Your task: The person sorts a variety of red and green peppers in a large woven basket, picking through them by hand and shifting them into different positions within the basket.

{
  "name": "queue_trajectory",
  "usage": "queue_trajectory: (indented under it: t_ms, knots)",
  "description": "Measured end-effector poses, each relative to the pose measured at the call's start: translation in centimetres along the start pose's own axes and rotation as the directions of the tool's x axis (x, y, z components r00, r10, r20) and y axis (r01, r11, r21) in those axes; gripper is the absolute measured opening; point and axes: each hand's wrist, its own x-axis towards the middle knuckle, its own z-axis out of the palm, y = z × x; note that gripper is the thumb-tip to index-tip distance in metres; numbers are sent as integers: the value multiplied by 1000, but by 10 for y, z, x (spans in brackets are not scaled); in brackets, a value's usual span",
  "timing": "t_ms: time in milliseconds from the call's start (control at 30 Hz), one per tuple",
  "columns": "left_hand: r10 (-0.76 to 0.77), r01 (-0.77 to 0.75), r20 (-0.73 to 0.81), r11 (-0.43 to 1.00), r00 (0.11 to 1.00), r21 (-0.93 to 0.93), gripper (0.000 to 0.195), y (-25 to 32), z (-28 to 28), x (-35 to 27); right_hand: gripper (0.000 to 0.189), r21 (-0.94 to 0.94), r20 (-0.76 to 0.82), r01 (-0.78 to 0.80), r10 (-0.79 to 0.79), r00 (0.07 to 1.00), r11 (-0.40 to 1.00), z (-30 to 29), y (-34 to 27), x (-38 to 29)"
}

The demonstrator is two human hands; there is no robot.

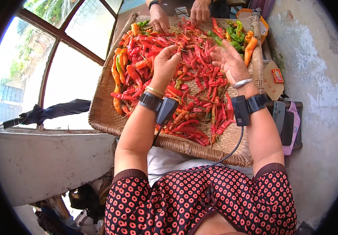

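Observation:
A shallow woven wicker basket point(224, 152) lies before me, with many red chili peppers point(145, 44) spread over it. My left hand point(166, 66) is above the peppers, its thumb and fingertips pinched on a small orange-red chili pepper point(179, 48). To the right, my right hand point(230, 63) is raised with its palm turned up and fingers apart, holding nothing. A blurred green pepper point(215, 38) appears just beyond its fingertips; whether they touch I cannot tell. Green peppers point(236, 38) and an orange pepper point(250, 51) sit in the far right corner.
Across the basket, another person's hands point(159, 19) reach into the peppers. A folded dark umbrella point(51, 113) rests on the windowsill at left. On the right are a phone point(278, 116) and a small red box point(277, 75), near the wall point(313, 117). A cable point(233, 151) hangs from my right wrist device.

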Motion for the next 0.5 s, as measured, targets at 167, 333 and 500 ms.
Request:
queue_trajectory:
  t_ms: [167,333,500]
  knots:
    - [20,-34,87,987,996,159,47,-4,21,-11,42,-550,320,-87,305,897,831,0,5,-9]
    - [-47,-9,233,972,971,234,50,-9,32,-20,28,-757,349,-34,447,824,653,12,14,-20]
    - [-12,-51,244,967,970,248,41,-17,34,-21,19,-737,295,-226,604,740,636,12,12,-20]
